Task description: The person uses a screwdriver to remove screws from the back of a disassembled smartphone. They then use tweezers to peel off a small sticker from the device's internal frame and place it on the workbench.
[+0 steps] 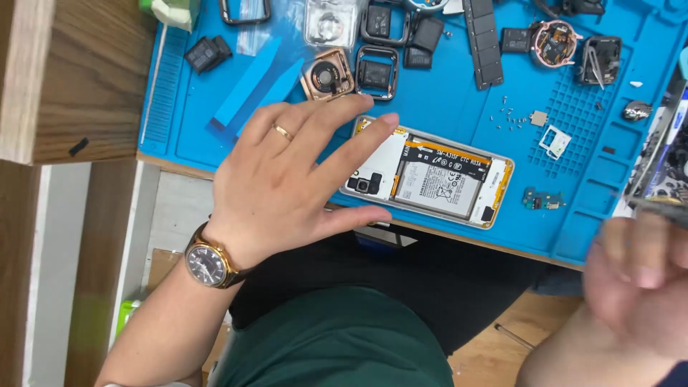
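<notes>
head | left hand (276, 186) fingers spread, released, over opened phone (430, 175) end | right hand (638, 287) blurred, grip unclear

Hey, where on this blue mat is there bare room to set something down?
Bare mat lies between the opened phone and the dark strip. Another patch sits between the blue pry tools and the mat's left ridge. The top edge, with watch cases and parts, is crowded.
</notes>
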